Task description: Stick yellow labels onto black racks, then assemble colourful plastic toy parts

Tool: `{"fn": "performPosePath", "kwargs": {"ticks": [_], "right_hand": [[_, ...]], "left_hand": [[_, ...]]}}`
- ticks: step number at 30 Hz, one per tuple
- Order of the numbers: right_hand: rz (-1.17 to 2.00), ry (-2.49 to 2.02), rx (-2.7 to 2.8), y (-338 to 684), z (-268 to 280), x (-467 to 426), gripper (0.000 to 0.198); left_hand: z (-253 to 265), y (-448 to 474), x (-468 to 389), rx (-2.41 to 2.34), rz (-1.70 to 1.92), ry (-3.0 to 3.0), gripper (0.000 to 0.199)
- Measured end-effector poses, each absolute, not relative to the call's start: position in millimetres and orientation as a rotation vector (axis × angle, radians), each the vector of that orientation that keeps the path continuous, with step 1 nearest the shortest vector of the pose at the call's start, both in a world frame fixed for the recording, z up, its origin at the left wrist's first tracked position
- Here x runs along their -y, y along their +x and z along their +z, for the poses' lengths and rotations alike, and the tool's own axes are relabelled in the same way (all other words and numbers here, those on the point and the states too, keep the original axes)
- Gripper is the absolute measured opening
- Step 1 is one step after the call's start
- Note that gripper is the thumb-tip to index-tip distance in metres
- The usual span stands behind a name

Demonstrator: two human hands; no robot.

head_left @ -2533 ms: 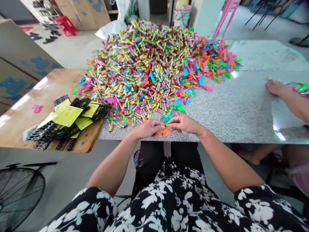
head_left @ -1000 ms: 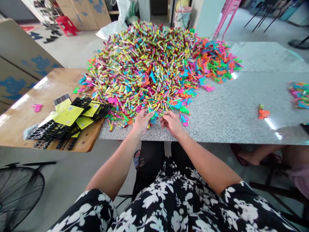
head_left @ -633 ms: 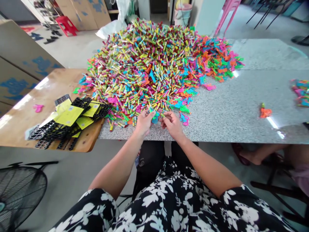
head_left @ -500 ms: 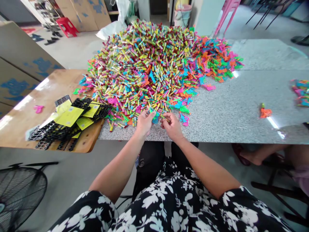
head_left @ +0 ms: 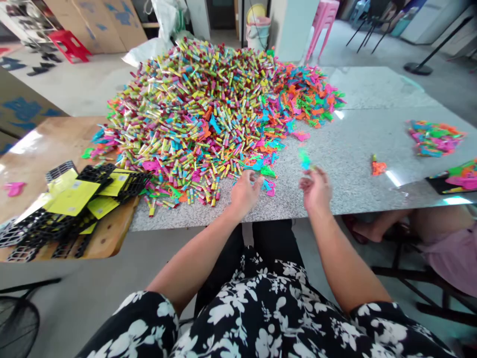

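My right hand (head_left: 316, 190) is over the speckled tabletop, fingers curled in a pinch. At its fingertips is a small green and blue plastic toy pistol (head_left: 304, 159), smeared by motion, so its exact contact with the fingers is unclear. My left hand (head_left: 246, 193) is at the front edge of the pile, thumb and fingers apart, nearest to a few blue and green toy pistols (head_left: 267, 170). Beyond both hands rises a big heap of small yellow-labelled tubes with dark red ends (head_left: 208, 99). More coloured toy pistols (head_left: 305, 94) lie at the heap's right side.
Black plastic grids with yellow cards (head_left: 74, 199) are stacked on the wooden table (head_left: 115, 223) at left. To the right lie an orange toy pistol with a tube (head_left: 378, 167) and a bunch of coloured toys (head_left: 434, 138). Another person's leg (head_left: 383, 226) is at right.
My right hand has moved right, away from my left hand, with the green and blue toy pistol near its fingertips. My left hand has moved toward the toy pistols. The view has turned right.
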State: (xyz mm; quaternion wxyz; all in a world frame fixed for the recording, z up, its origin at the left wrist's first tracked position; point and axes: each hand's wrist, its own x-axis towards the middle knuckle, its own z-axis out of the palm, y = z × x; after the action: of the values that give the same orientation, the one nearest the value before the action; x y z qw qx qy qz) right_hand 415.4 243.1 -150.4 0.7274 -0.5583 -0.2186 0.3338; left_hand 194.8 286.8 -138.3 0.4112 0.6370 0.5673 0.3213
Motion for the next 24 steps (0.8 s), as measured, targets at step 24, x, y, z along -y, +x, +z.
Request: {"fn": "performPosePath", "kwargs": {"ticks": [24], "right_hand": [[0.769,-1.631,1.935,280,-149,-300,0.019]], "left_hand": [[-132,37,-300,-1.467,1.097,0.905,0.035]]}}
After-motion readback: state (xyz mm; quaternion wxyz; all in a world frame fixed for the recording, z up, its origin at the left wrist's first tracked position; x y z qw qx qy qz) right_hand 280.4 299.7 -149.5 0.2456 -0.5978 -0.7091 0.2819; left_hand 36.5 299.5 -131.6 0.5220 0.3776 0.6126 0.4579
